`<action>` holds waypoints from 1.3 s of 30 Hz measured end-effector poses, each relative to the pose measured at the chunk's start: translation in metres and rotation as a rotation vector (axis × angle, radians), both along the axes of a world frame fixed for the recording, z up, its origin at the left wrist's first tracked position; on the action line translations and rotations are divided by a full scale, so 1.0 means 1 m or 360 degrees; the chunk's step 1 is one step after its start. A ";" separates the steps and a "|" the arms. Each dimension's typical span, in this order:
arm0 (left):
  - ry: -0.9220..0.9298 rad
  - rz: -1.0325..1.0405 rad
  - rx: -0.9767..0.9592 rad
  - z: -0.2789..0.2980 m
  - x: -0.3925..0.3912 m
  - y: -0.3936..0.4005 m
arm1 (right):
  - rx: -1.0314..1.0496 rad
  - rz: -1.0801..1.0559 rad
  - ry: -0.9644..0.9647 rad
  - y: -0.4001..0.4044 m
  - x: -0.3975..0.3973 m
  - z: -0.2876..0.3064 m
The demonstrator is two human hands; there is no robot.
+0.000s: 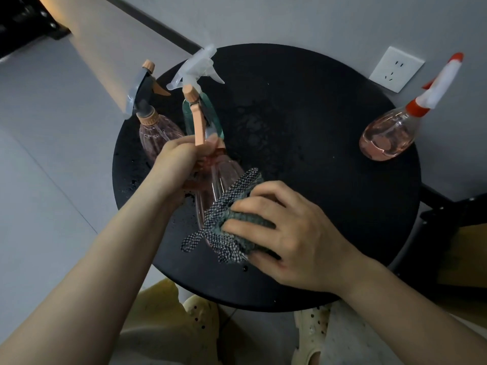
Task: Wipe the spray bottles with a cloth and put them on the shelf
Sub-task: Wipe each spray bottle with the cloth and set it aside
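My left hand grips the neck of a clear pink spray bottle with an orange trigger head, holding it tilted over the round black table. My right hand holds a checked grey-green cloth pressed against the bottle's lower body. Behind stand a pink bottle with a dark and orange head and a teal bottle with a clear white head. A pink bottle with a red and white head stands at the table's right edge.
A white wall socket is on the wall behind the table. Water drops dot the tabletop near its left edge. A dark frame sits to the right of the table. My feet in pale clogs show below the table's front edge.
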State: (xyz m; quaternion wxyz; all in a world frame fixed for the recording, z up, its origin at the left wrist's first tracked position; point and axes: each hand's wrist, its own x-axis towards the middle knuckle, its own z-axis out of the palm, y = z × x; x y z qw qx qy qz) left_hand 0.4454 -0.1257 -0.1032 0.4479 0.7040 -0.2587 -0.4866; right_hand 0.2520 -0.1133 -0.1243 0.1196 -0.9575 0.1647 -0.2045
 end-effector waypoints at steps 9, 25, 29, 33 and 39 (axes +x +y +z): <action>0.0198 -0.0221 -0.0034 -0.002 -0.013 0.002 | 0.0348 -0.0289 -0.0098 -0.009 -0.001 -0.002; 0.0143 -0.0118 -0.0006 0.003 0.001 0.003 | -0.0162 0.0361 0.0175 0.004 0.002 -0.008; 0.0104 -0.0165 0.0014 0.000 -0.001 0.002 | 0.0029 0.0225 0.0114 -0.002 0.000 -0.006; 0.0093 -0.0218 0.0028 -0.003 -0.007 0.002 | 0.0467 -0.0123 -0.0038 -0.005 0.002 -0.006; 0.0154 -0.0255 0.0010 -0.002 -0.013 0.002 | 0.1312 -0.0488 -0.0456 -0.007 0.008 -0.005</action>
